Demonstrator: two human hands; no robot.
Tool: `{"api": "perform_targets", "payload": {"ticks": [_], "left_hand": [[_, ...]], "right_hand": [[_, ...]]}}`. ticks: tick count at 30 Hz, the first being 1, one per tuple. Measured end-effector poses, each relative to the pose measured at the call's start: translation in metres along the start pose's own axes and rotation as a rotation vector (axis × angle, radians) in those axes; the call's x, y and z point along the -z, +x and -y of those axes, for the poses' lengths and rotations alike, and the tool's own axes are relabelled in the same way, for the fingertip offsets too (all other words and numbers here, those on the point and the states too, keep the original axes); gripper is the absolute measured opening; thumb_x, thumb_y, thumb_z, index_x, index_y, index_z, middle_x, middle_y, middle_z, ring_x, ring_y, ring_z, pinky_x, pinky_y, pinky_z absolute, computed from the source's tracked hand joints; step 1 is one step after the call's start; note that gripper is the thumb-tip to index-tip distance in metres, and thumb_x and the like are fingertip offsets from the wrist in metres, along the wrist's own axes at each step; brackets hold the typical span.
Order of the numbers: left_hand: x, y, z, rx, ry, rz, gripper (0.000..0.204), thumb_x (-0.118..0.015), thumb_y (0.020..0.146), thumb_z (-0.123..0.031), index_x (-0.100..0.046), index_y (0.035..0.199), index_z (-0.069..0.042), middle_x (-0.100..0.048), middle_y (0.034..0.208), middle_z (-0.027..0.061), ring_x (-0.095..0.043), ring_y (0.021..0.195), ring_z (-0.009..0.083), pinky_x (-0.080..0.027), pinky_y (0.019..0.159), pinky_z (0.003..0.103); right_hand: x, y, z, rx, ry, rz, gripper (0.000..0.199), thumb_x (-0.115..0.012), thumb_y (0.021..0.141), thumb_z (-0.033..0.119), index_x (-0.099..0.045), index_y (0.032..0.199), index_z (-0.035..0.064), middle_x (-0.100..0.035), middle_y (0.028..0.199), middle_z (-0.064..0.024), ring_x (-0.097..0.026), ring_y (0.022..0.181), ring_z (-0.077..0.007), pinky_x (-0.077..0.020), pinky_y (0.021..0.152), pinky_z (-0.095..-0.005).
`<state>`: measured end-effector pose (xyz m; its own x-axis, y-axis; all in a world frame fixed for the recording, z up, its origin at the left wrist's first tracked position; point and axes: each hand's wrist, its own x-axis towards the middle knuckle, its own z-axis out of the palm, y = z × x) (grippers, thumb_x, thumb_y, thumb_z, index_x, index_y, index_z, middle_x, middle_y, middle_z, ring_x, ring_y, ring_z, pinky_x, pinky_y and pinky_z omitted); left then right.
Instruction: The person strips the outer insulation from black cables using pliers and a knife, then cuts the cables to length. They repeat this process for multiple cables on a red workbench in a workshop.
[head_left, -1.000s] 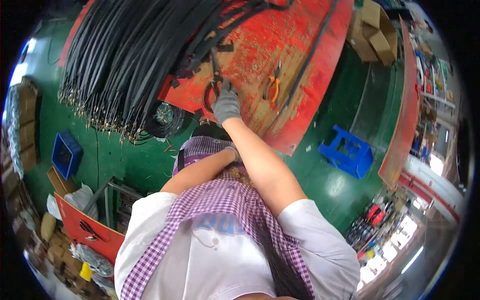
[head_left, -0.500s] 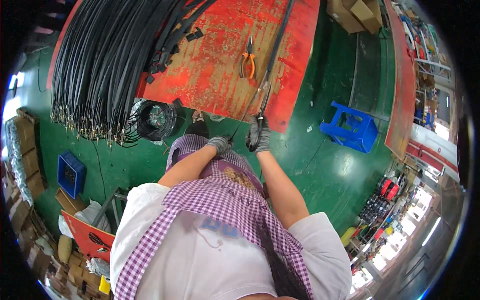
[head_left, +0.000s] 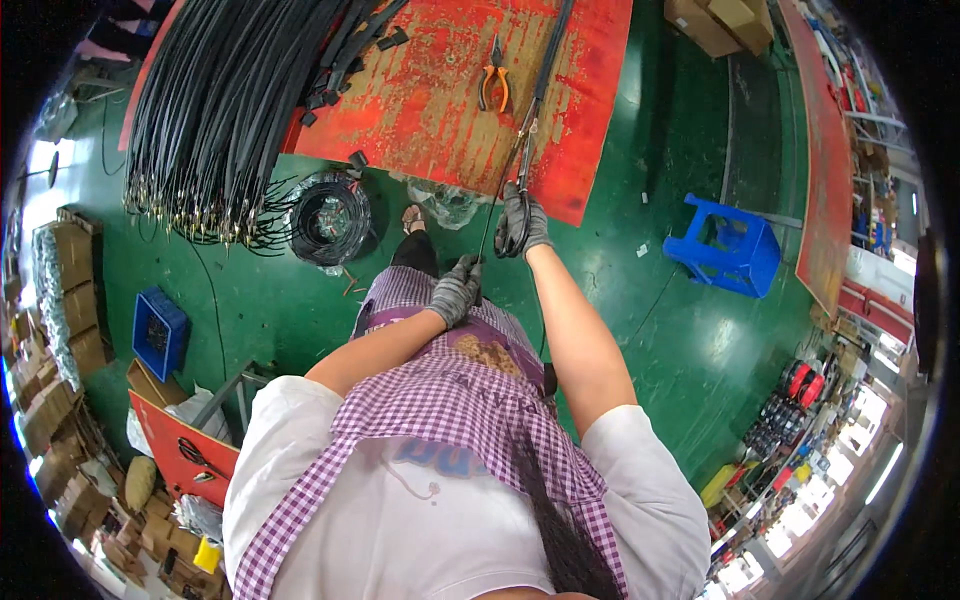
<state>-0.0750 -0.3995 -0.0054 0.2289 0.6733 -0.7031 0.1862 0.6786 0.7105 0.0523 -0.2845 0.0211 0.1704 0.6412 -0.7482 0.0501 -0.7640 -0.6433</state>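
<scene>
Both my hands wear grey gloves. My right hand [head_left: 523, 222] is closed on a pair of scissors [head_left: 514, 240] with black handle loops, at the near edge of the red worn table [head_left: 450, 130]. The scissors' blades point away from me, up along a long black cable [head_left: 552, 65] that lies on the table's right part. In front of my apron, my left hand [head_left: 456, 291] is closed round the thin near end of that cable [head_left: 486, 235], which hangs past the table edge. Where blades and cable meet, I cannot tell whether they touch.
Orange-handled pliers [head_left: 494, 85] lie on the table, left of the cable. A thick bundle of black cables [head_left: 225, 110] hangs over the left side, with small black pieces [head_left: 325, 98] beside it. Below are a cable coil [head_left: 329, 222], a blue stool [head_left: 722, 246] and a blue crate [head_left: 160, 334].
My view has shifted, with the table now higher in it. My left hand sits slightly farther from my right hand, and the right hand remains on the scissors by the table edge.
</scene>
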Motion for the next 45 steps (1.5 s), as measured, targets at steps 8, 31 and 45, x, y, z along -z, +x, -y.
{"api": "perform_targets", "payload": {"ticks": [8,31,45], "left_hand": [[-0.035,-0.008,-0.007,0.058,-0.527,-0.145,0.026,-0.047,0.081,-0.019,-0.046,0.104,-0.006,-0.051,0.068,0.0054,-0.047,0.053,0.0142,-0.043,0.051,0.028],[-0.027,-0.014,-0.001,0.273,-0.892,-0.145,0.021,-0.055,0.076,-0.017,-0.053,0.096,-0.008,-0.052,0.066,0.0054,-0.045,0.046,0.016,-0.041,0.043,0.029],[-0.042,-0.01,0.01,0.177,-0.851,-0.058,0.023,-0.047,0.079,-0.009,-0.051,0.102,-0.012,-0.049,0.062,0.0041,-0.043,0.047,0.0157,-0.038,0.042,0.031]], "right_hand": [[0.008,0.015,-0.013,0.157,-0.131,-0.061,0.043,-0.048,0.074,0.048,-0.051,0.066,0.0053,-0.05,0.053,-0.0107,-0.053,0.05,-0.0252,-0.043,0.047,-0.0358],[-0.021,0.022,-0.03,0.104,-0.215,-0.188,0.038,-0.054,0.072,0.044,-0.044,0.062,0.0078,-0.041,0.048,-0.005,-0.042,0.039,-0.0198,-0.0364,0.037,-0.0325],[-0.002,0.036,-0.052,-0.182,-0.335,-0.158,0.051,-0.043,0.075,0.05,-0.052,0.067,0.0001,-0.047,0.049,-0.0101,-0.051,0.043,-0.0245,-0.0401,0.039,-0.0357]]}}
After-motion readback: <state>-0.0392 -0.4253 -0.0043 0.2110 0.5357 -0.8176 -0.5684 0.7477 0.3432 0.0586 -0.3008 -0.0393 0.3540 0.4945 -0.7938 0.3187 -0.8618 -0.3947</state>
